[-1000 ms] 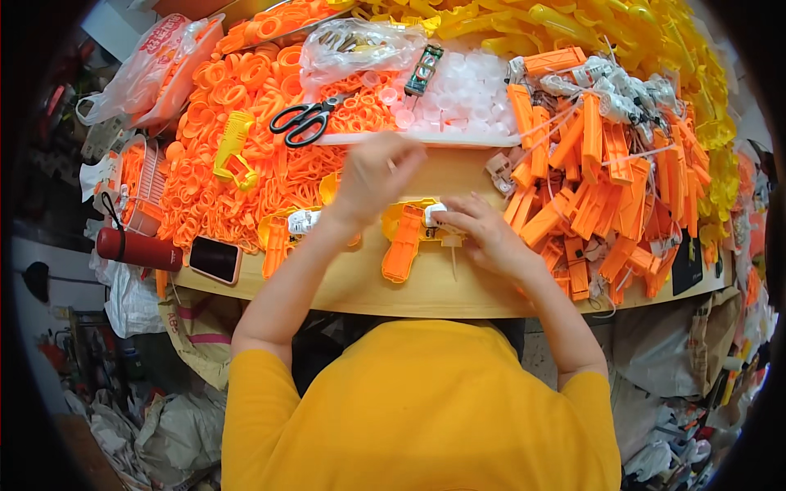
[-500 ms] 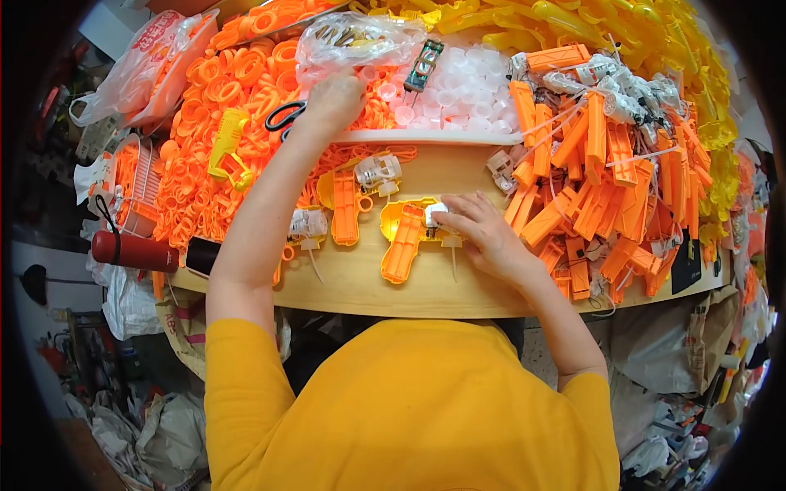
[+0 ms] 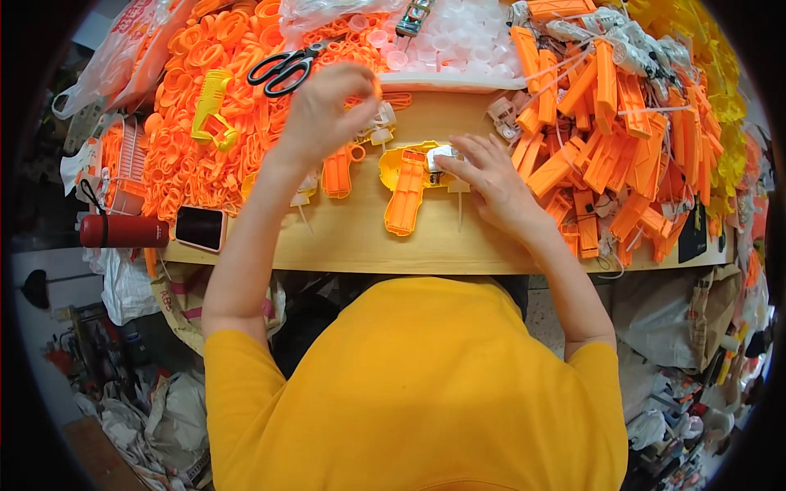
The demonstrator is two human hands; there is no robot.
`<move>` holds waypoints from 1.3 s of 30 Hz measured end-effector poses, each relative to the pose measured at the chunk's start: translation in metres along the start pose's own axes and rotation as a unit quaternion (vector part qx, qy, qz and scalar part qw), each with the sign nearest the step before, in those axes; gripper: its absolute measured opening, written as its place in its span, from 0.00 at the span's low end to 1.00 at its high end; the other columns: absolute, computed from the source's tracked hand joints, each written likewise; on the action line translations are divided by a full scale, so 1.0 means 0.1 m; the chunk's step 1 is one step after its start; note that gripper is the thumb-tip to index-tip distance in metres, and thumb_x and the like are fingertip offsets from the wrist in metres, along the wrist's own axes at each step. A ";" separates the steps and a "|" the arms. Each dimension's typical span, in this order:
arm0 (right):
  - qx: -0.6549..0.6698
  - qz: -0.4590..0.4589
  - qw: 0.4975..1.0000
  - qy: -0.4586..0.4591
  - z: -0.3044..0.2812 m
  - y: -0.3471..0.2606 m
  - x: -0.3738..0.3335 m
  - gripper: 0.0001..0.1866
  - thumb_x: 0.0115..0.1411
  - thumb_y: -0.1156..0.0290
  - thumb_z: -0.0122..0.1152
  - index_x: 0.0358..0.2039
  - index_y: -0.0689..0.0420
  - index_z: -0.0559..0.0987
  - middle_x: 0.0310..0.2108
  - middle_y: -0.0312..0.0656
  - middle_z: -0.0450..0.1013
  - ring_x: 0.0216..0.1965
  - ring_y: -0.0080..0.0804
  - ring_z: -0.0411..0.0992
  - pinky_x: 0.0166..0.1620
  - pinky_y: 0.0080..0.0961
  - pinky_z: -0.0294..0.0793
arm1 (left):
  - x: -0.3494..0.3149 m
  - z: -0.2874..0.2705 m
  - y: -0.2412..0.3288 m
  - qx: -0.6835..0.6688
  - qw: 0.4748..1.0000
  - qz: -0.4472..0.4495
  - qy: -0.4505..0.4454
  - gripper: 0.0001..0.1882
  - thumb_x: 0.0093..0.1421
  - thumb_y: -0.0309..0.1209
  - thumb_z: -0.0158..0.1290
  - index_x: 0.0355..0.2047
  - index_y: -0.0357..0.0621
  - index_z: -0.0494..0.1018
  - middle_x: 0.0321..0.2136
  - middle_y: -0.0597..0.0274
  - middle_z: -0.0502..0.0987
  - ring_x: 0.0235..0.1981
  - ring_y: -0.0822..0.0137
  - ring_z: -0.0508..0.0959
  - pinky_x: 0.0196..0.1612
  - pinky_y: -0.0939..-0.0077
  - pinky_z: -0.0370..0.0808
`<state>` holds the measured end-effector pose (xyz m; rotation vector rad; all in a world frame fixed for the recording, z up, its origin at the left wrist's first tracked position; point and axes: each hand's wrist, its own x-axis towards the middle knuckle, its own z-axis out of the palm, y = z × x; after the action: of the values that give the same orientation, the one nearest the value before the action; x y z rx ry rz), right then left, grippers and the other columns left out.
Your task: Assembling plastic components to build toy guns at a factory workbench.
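My right hand (image 3: pixel 489 176) grips a white block (image 3: pixel 442 157) seated at the upper right of a yellow plastic shell half (image 3: pixel 390 168). An orange battery-tray-like piece (image 3: pixel 404 200) lies in that shell, and a thin white strip hangs beside it. Above the table, left of the shell, my left hand (image 3: pixel 332 106) is raised with its fingers curled together. A bit of orange shows at its fingertips, too small to make out. Under and beside that hand lies another assembly with an orange tray (image 3: pixel 336 172) and a whitish part (image 3: pixel 381 123), partly hidden by my arm.
Black-handled scissors (image 3: pixel 282 69) lie on a heap of orange rings (image 3: pixel 221 41) with a yellow part (image 3: pixel 214 106). A white tray (image 3: pixel 450 83) holds translucent caps. Wired orange cases (image 3: pixel 606 155) are piled at right. A phone (image 3: pixel 201 228) and red flask (image 3: pixel 124 231) sit at left.
My left hand has drawn back from beside the clear plastic bag toward me, uncovering the scissors. My right hand stays at the white block. The whole view has shifted, so the table appears higher.
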<state>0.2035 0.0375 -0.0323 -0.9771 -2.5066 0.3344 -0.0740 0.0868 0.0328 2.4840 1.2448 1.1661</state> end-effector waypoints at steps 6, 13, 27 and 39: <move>0.001 -0.014 1.000 0.016 0.03 -0.01 -0.02 0.38 0.39 0.89 0.57 0.54 0.46 0.73 0.55 0.46 0.65 0.56 0.47 0.61 0.60 0.43 0.59 | -0.62 0.30 0.62 -0.033 0.996 0.005 -0.082 0.04 0.49 0.25 0.57 0.22 0.39 0.73 0.34 0.59 0.78 0.37 0.58 0.76 0.42 0.65 0.72; 0.005 -0.014 0.999 0.035 0.04 -0.04 -0.04 0.38 0.38 0.89 0.58 0.53 0.46 0.73 0.53 0.45 0.66 0.53 0.47 0.62 0.58 0.39 0.63 | -0.85 0.57 0.86 0.037 0.996 -0.006 -0.085 0.04 0.47 0.25 0.58 0.25 0.40 0.74 0.35 0.62 0.77 0.38 0.62 0.75 0.41 0.67 0.68; 0.034 -0.016 0.998 0.044 0.08 0.01 -0.05 0.37 0.38 0.88 0.59 0.53 0.47 0.73 0.53 0.45 0.67 0.52 0.47 0.63 0.57 0.39 0.64 | -1.02 0.79 0.91 0.114 0.993 -0.012 -0.017 0.08 0.48 0.27 0.60 0.29 0.42 0.75 0.38 0.61 0.77 0.42 0.60 0.73 0.46 0.63 0.66; 0.017 -0.022 0.999 0.032 0.00 -0.01 0.01 0.36 0.39 0.87 0.59 0.52 0.48 0.74 0.52 0.46 0.67 0.52 0.48 0.65 0.57 0.41 0.65 | -0.99 0.81 0.85 0.166 0.985 0.032 -0.025 0.06 0.49 0.29 0.58 0.28 0.43 0.75 0.38 0.61 0.76 0.43 0.62 0.73 0.48 0.62 0.64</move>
<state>0.2025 0.0374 -0.0319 -0.9045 -2.4529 0.3266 -0.0005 -0.0238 -0.0453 2.7874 1.4597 0.9703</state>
